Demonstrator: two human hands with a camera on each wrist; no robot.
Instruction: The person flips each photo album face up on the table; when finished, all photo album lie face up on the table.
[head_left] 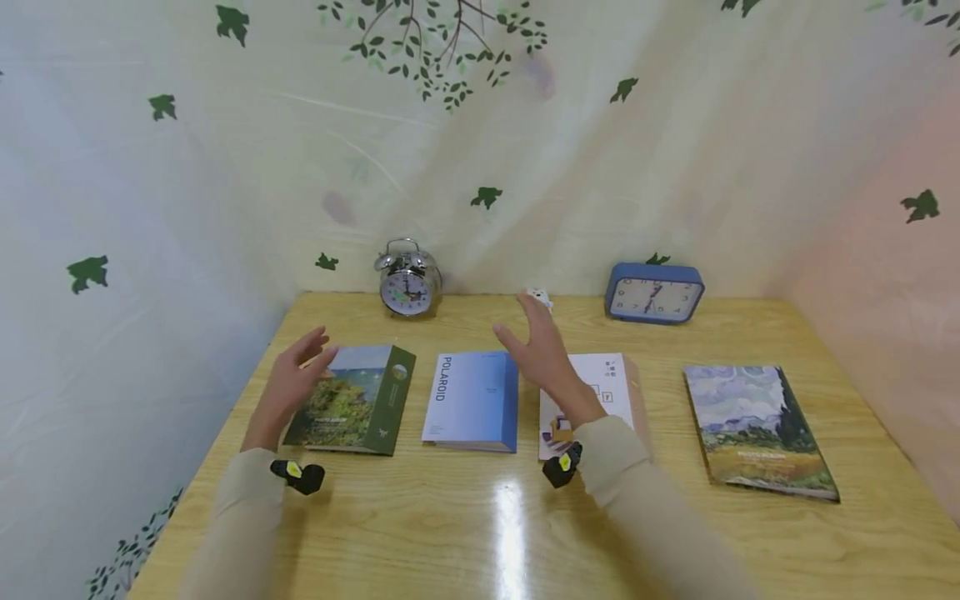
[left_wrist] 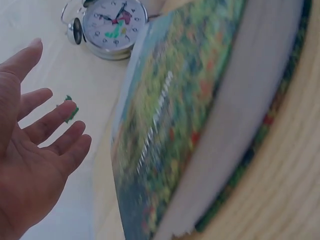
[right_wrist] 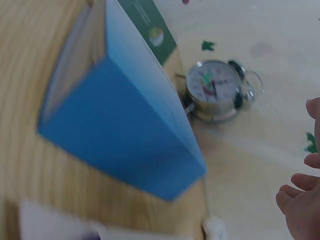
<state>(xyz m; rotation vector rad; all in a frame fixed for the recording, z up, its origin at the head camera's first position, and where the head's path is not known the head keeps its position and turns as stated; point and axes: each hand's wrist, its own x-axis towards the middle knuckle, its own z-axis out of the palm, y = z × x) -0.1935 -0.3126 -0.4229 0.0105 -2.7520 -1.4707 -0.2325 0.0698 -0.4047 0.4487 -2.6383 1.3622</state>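
Plainly, left hand (head_left: 295, 379) is hovering by green photo album (head_left: 348, 400), its closed covers (left_wrist: 185, 100) enclosing pages (left_wrist: 240, 120), right hand (head_left: 542, 350) hovering near blue album (head_left: 472, 400), fingers (left_wrist: 50, 120) loosely parted.

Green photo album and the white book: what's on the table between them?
The blue POLAROID book lies between the green photo album and the white book, with strips of bare table on either side; the head view shows it.
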